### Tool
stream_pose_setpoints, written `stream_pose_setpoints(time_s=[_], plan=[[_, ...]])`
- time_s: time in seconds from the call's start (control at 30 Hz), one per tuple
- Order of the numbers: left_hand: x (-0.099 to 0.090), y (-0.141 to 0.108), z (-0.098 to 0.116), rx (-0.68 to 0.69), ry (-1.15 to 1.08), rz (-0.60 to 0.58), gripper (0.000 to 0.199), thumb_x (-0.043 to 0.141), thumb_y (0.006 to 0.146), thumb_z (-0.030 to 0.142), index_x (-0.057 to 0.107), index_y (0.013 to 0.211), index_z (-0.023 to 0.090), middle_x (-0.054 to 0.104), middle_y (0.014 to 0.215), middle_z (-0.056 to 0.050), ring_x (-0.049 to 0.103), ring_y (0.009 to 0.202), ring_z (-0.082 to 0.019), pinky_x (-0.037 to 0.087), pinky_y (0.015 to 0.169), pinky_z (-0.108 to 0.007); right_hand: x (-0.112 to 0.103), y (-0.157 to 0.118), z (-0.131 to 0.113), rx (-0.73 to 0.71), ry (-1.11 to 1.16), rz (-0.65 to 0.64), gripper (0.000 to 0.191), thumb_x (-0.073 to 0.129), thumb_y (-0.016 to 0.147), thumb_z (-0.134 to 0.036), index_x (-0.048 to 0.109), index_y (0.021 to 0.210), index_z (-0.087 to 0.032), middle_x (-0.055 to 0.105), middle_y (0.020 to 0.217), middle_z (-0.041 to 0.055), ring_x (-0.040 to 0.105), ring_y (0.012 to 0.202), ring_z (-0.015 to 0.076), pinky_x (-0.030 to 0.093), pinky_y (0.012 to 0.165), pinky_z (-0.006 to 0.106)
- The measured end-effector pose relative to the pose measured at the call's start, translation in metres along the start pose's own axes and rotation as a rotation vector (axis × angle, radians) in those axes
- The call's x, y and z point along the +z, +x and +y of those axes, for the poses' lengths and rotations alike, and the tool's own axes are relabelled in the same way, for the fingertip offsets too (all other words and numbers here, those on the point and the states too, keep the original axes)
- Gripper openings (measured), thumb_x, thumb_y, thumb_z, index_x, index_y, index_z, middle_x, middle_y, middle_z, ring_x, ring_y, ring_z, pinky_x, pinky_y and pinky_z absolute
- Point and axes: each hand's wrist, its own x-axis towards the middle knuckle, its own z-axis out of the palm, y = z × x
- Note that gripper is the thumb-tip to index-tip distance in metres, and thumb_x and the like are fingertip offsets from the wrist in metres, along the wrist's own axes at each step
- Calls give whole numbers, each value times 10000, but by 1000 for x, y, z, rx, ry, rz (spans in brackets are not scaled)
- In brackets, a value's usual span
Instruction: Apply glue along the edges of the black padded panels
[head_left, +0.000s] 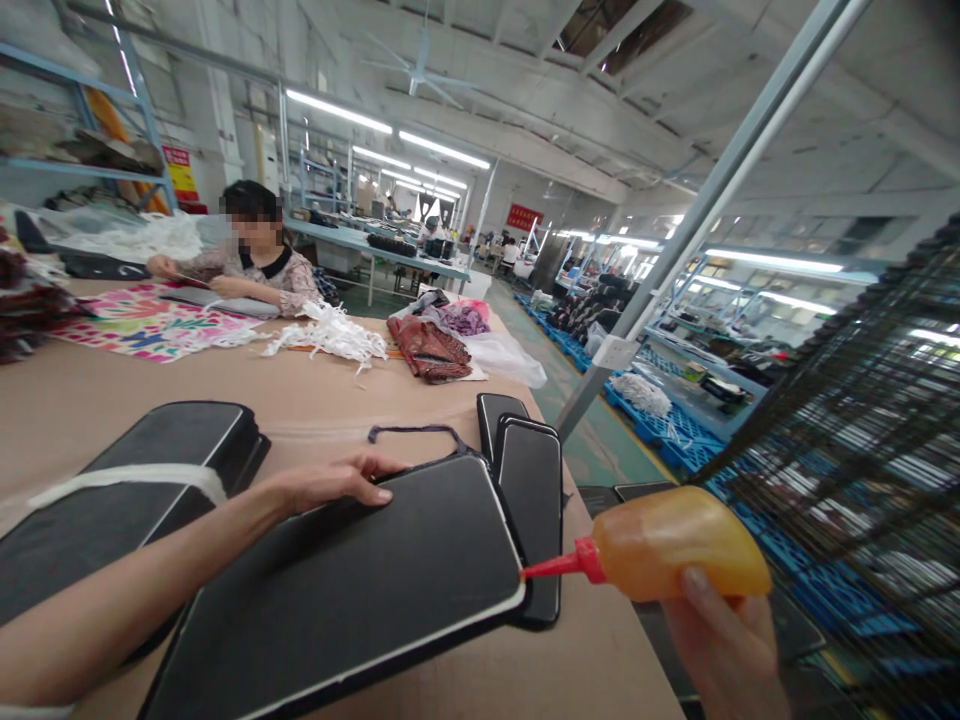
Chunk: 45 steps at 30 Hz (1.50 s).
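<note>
My left hand (349, 482) grips the far edge of a black rounded-corner panel (360, 590), thumb on top and the fingers underneath. A whitish line runs along the panel's near and right edges. In my right hand (724, 635) is a squeeze bottle (682, 545) of amber liquid, likely glue, lying on its side. Its red nozzle points left, and the tip meets the panel's right edge near the corner. More black panels (531, 500) lie partly beneath and behind this one. What lies under the held panel is hidden.
A stack of black panels bound with a white strip (172, 470) lies at left on the brown table (315, 395). Across it, a person (255, 250) handles material near white scraps (330, 335) and reddish-brown fabric (431, 348). A slanted metal post (630, 330) stands at right, beside racks.
</note>
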Motion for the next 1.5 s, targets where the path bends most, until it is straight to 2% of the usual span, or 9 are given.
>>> stream_pose_setpoints(time_s=[0.1,0.33,0.6,0.7,0.83,1.03,1.17,1.27,1.5], plan=[[-5,3,-3,65,83,-54,429,630,623,33,641,1022,190,686,895,-47,639,807,-256,487,704,-294,-4,0,5,-27,5,24,554,739,538,-308,557,1050,-203,617,889,65,562,809,205,425,767,355],[-14,12,-14,160,99,-67,370,646,633,90,645,991,184,680,861,-61,636,771,-256,487,693,-322,-5,-3,19,21,68,219,536,774,465,-319,587,957,-221,575,1015,20,514,919,199,321,939,415],[-20,25,-29,204,43,-63,359,649,654,108,641,1008,163,672,883,-90,629,831,-266,469,783,-373,8,-15,27,-160,0,302,555,755,532,-344,548,1036,-239,494,1191,53,415,1121,286,396,893,445],[-22,29,-34,223,52,-36,387,660,650,122,631,1034,165,670,911,-91,627,843,-257,473,782,-356,7,-17,34,-146,11,354,490,763,523,-350,575,959,-231,539,1109,45,460,1063,261,427,858,407],[-25,34,-37,215,88,-99,456,661,665,162,585,1114,166,658,971,-95,623,861,-244,473,789,-348,4,-18,42,-74,24,431,403,803,454,-294,602,789,-194,582,910,15,524,890,183,478,718,277],[-28,38,-39,226,123,-110,471,639,700,186,547,1162,187,633,1057,-88,610,898,-219,463,811,-328,18,-17,33,-168,200,469,393,803,457,-282,607,790,-211,561,1014,-21,514,908,137,469,703,208],[-28,38,-40,223,128,-116,473,633,708,186,536,1170,175,626,1071,-98,604,918,-219,464,806,-320,-4,-11,48,-237,-107,371,332,774,524,-269,612,806,-206,590,900,-6,529,805,147,470,680,248],[-30,39,-41,223,122,-117,482,636,705,195,530,1175,176,623,1076,-98,603,922,-220,466,803,-319,-15,-9,59,-245,-173,378,322,779,509,-257,611,770,-169,594,812,32,532,719,178,480,601,290],[-31,41,-42,217,107,-108,490,638,708,192,517,1182,176,630,1053,-98,613,890,-210,474,785,-316,11,-19,49,-275,-46,370,265,737,581,-281,580,780,-200,572,891,-3,518,767,131,456,592,218]])
